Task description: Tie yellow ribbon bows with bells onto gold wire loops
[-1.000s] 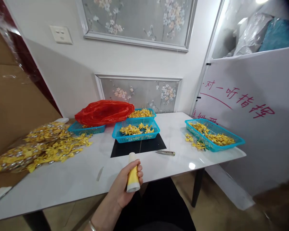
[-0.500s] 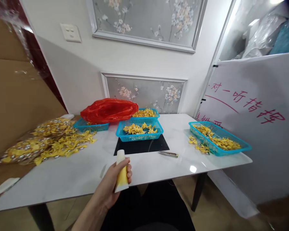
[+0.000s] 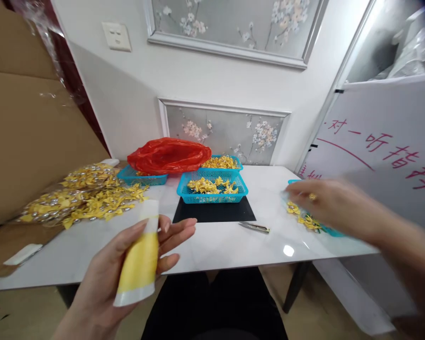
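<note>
A yellow-and-white squeeze tube (image 3: pixel 141 259) is in my left hand (image 3: pixel 104 271), cap upward and tilted. The thumb lies against its side while the other fingers are loosely spread behind it. On the right, my right hand (image 3: pixel 335 205) is smeared by motion over the right blue basket (image 3: pixel 335 233), hiding most of it; a ring shows on one finger. What its fingers hold, if anything, cannot be made out. Yellow ribbon pieces with beads (image 3: pixel 306 221) lie beside that basket. Small thread snips (image 3: pixel 255 227) rest on the white table (image 3: pixel 212 245) between my hands.
A blue basket (image 3: pixel 212 199) of yellow pieces stands on a black mat (image 3: pixel 216 213); more baskets are behind, one under a red plastic bag (image 3: pixel 168 156). Bagged and loose beaded yellow pieces (image 3: pixel 88 200) pile at left by a cardboard box (image 3: pixel 31 127). A whiteboard (image 3: pixel 386 127) stands right.
My left hand has moved left and nearer with the tube, its fingers loosening outward. My right hand has come into view from the right, over the right basket.
</note>
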Available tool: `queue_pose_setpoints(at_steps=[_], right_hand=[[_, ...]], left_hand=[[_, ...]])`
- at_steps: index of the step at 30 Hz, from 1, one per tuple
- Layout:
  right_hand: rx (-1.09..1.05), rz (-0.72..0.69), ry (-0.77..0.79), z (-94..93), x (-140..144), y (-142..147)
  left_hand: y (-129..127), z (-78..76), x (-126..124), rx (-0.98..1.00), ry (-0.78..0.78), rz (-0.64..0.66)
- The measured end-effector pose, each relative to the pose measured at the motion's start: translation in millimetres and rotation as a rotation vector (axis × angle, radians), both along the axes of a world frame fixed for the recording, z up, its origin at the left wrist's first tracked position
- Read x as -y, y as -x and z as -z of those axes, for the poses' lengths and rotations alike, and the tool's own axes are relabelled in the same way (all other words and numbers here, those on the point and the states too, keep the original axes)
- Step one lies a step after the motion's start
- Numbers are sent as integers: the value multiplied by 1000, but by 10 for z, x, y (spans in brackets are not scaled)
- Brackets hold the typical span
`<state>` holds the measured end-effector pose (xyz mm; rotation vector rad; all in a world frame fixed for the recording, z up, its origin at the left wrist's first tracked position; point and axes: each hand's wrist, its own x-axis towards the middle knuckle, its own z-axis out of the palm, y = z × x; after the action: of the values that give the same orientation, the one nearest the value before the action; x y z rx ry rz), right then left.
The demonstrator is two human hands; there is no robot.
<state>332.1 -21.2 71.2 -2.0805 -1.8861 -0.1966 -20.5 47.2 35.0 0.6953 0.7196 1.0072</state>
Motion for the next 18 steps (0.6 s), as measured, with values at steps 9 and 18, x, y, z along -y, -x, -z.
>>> queue_pose_setpoints(at_steps=[9, 18], right_hand=[[-172, -4, 359, 1327, -847, 276], [-967, -288, 130, 1246, -584, 673]], left_hand=[[-71, 196, -43, 105, 71, 32], [-247, 399, -7, 238, 199, 242]])
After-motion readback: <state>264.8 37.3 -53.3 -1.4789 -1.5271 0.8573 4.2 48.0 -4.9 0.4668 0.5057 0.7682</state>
